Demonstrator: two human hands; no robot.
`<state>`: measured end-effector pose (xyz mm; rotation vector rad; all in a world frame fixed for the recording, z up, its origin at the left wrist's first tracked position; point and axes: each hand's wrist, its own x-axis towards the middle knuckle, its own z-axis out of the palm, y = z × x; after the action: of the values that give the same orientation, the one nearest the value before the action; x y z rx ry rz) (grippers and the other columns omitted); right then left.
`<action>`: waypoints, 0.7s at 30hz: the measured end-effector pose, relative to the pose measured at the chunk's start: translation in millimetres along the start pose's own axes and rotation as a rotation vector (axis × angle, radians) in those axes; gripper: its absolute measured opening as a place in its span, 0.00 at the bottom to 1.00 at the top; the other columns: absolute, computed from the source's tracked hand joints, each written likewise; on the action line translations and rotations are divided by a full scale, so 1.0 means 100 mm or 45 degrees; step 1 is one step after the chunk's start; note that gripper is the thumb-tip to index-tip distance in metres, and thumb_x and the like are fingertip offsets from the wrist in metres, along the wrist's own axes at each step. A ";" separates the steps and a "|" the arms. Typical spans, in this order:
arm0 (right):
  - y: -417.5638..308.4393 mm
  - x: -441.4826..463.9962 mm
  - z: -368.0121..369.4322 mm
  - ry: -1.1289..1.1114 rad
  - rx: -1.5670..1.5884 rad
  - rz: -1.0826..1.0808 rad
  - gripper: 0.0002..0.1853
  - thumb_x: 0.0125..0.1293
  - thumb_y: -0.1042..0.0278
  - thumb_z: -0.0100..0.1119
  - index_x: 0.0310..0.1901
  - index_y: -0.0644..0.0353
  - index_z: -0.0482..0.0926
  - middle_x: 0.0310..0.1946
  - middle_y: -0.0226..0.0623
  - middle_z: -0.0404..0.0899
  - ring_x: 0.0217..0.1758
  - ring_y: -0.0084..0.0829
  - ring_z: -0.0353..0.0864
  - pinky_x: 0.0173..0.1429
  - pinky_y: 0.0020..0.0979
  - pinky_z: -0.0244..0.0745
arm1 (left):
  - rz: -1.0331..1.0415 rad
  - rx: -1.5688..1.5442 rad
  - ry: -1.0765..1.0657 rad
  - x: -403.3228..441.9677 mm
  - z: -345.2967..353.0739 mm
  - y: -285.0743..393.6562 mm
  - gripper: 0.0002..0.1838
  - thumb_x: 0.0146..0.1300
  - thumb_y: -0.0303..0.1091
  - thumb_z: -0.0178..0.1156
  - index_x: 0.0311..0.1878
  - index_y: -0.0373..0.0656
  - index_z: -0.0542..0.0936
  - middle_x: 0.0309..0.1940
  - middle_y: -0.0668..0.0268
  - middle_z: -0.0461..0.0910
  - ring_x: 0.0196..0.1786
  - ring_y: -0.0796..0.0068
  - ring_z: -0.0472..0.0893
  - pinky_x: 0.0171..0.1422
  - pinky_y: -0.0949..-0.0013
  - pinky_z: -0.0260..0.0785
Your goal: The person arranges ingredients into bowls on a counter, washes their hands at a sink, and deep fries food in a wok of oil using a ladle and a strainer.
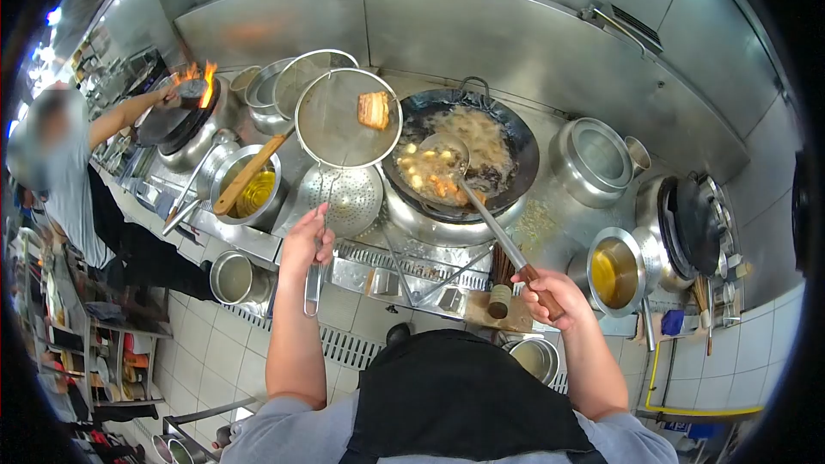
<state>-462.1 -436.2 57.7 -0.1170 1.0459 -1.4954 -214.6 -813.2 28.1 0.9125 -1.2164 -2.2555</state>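
My left hand [308, 239] is closed round the metal handle of a round mesh strainer [331, 133]. A browned, layered block of meat, like pork belly, [373, 110] lies in that strainer, which is held just left of the wok. My right hand [554, 299] grips the brown handle of a long ladle [494, 225]. Its bowl dips into the black wok [530, 150], where foaming oil [481, 133] surrounds pale, clove-like pieces [418, 179] and orange-brown bits. Beneath the strainer, a perforated skimmer [357, 202] rests on the counter, partly covered.
At left, a pot of yellow oil [255, 195] has a wooden-handled tool [249, 176] across it. Another oil pot [608, 271] and a lidded pot [597, 159] stand right. A brush [500, 292] sits at the front edge. A co-worker [64, 146] tends a flaming pan [193, 90].
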 end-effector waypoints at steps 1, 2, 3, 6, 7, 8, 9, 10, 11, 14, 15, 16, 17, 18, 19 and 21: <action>0.01 -0.03 -0.02 0.000 0.002 -0.001 0.17 0.62 0.73 0.49 0.51 0.72 0.68 0.22 0.35 0.69 0.13 0.22 0.65 0.14 0.23 0.61 | 0.007 0.006 -0.011 0.00 0.00 0.00 0.22 0.69 0.35 0.48 0.65 0.46 0.65 0.22 0.66 0.69 0.14 0.77 0.62 0.18 0.72 0.56; 0.02 -0.08 -0.03 -0.017 0.016 0.003 0.17 0.62 0.73 0.50 0.51 0.72 0.68 0.22 0.35 0.69 0.13 0.22 0.65 0.15 0.23 0.62 | 0.007 0.007 -0.012 0.00 0.01 0.00 0.22 0.69 0.35 0.48 0.65 0.46 0.65 0.22 0.66 0.69 0.14 0.77 0.62 0.18 0.72 0.56; 0.04 -0.12 -0.03 -0.033 0.030 0.008 0.17 0.62 0.73 0.50 0.51 0.72 0.69 0.22 0.36 0.69 0.12 0.22 0.65 0.15 0.22 0.62 | 0.004 0.005 -0.009 0.00 0.02 0.01 0.22 0.69 0.35 0.48 0.65 0.46 0.65 0.22 0.66 0.69 0.14 0.77 0.62 0.18 0.72 0.56; 0.08 -0.26 -0.02 -0.030 0.026 0.012 0.17 0.62 0.73 0.50 0.52 0.71 0.69 0.22 0.36 0.69 0.12 0.23 0.66 0.15 0.22 0.63 | 0.007 0.012 -0.005 0.00 0.04 0.01 0.23 0.69 0.35 0.49 0.66 0.45 0.64 0.22 0.65 0.69 0.14 0.77 0.63 0.19 0.72 0.56; 0.10 -0.30 -0.01 -0.032 0.028 0.010 0.17 0.62 0.73 0.50 0.52 0.71 0.69 0.22 0.36 0.69 0.12 0.23 0.66 0.15 0.22 0.63 | 0.013 0.024 -0.004 0.00 0.05 0.01 0.23 0.69 0.35 0.49 0.66 0.44 0.64 0.22 0.65 0.69 0.14 0.77 0.63 0.19 0.72 0.57; 0.12 -0.35 -0.01 -0.018 0.032 0.004 0.18 0.62 0.73 0.50 0.52 0.71 0.69 0.22 0.36 0.69 0.12 0.23 0.66 0.15 0.22 0.63 | 0.013 0.026 -0.004 0.00 0.05 0.01 0.23 0.69 0.35 0.49 0.66 0.44 0.64 0.22 0.65 0.69 0.14 0.77 0.63 0.19 0.72 0.57; 0.14 -0.39 -0.01 -0.004 0.035 -0.002 0.18 0.62 0.73 0.50 0.52 0.71 0.69 0.22 0.36 0.69 0.11 0.23 0.66 0.14 0.23 0.63 | 0.016 0.028 -0.004 0.01 0.05 0.01 0.23 0.69 0.34 0.49 0.66 0.44 0.64 0.22 0.65 0.69 0.14 0.77 0.63 0.19 0.72 0.57; 0.16 -0.41 -0.02 -0.004 0.035 -0.002 0.18 0.62 0.73 0.50 0.52 0.71 0.69 0.22 0.36 0.69 0.11 0.23 0.66 0.14 0.23 0.63 | 0.019 0.029 -0.003 0.01 0.06 0.01 0.23 0.68 0.34 0.49 0.66 0.43 0.64 0.22 0.65 0.70 0.14 0.77 0.63 0.19 0.72 0.57; 0.18 -0.44 -0.03 0.010 0.019 -0.010 0.19 0.61 0.72 0.51 0.53 0.71 0.69 0.22 0.36 0.69 0.11 0.23 0.66 0.13 0.23 0.62 | 0.020 0.029 -0.004 0.01 0.06 0.01 0.23 0.68 0.34 0.49 0.66 0.43 0.64 0.22 0.65 0.70 0.14 0.77 0.63 0.19 0.72 0.57; 0.22 -0.50 -0.07 0.024 -0.022 -0.032 0.20 0.60 0.72 0.52 0.53 0.71 0.69 0.22 0.36 0.70 0.10 0.23 0.65 0.12 0.24 0.60 | 0.025 0.035 -0.003 0.01 0.08 0.01 0.23 0.69 0.34 0.49 0.66 0.43 0.64 0.22 0.65 0.70 0.14 0.77 0.63 0.19 0.72 0.57; 0.23 -0.52 -0.07 0.026 -0.048 -0.045 0.19 0.59 0.73 0.52 0.53 0.71 0.69 0.22 0.36 0.70 0.10 0.24 0.66 0.12 0.24 0.61 | 0.028 0.026 -0.016 0.02 0.08 0.00 0.23 0.69 0.35 0.49 0.66 0.43 0.64 0.22 0.65 0.70 0.14 0.77 0.64 0.19 0.72 0.57; 0.22 -0.54 -0.07 0.026 -0.047 -0.047 0.19 0.59 0.73 0.52 0.53 0.71 0.69 0.22 0.36 0.70 0.10 0.24 0.66 0.12 0.24 0.61 | 0.032 0.016 -0.028 0.03 0.08 0.00 0.23 0.69 0.35 0.49 0.66 0.43 0.64 0.22 0.65 0.70 0.14 0.77 0.64 0.19 0.72 0.57; 0.22 -0.56 -0.05 0.047 -0.082 -0.060 0.19 0.59 0.73 0.52 0.52 0.71 0.70 0.22 0.36 0.71 0.10 0.24 0.66 0.12 0.24 0.61 | 0.033 0.017 -0.030 0.03 0.09 0.00 0.23 0.69 0.35 0.49 0.66 0.43 0.64 0.22 0.65 0.70 0.14 0.77 0.64 0.19 0.72 0.57; 0.22 -0.57 -0.05 0.067 -0.117 -0.073 0.19 0.59 0.74 0.51 0.52 0.71 0.70 0.22 0.36 0.71 0.10 0.25 0.66 0.13 0.24 0.62 | 0.028 0.021 -0.026 0.02 0.11 0.01 0.23 0.69 0.35 0.49 0.66 0.43 0.64 0.22 0.65 0.70 0.14 0.77 0.64 0.18 0.72 0.57; 0.22 -0.57 -0.05 0.067 -0.115 -0.075 0.19 0.59 0.74 0.51 0.52 0.71 0.70 0.22 0.36 0.71 0.10 0.25 0.66 0.13 0.24 0.62 | 0.022 0.025 -0.021 0.02 0.12 0.01 0.23 0.69 0.35 0.49 0.66 0.43 0.64 0.22 0.65 0.70 0.14 0.77 0.64 0.18 0.72 0.57; 0.23 -0.58 -0.06 0.135 -0.173 -0.106 0.18 0.59 0.74 0.51 0.51 0.71 0.71 0.22 0.36 0.71 0.10 0.25 0.66 0.14 0.23 0.63 | 0.029 0.038 -0.017 0.00 0.15 0.02 0.22 0.69 0.35 0.49 0.65 0.43 0.65 0.22 0.65 0.70 0.13 0.77 0.63 0.18 0.72 0.57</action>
<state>-434.6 -381.2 67.3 -0.1803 1.2411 -1.5180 -225.7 -806.0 36.2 0.8915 -1.2632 -2.2349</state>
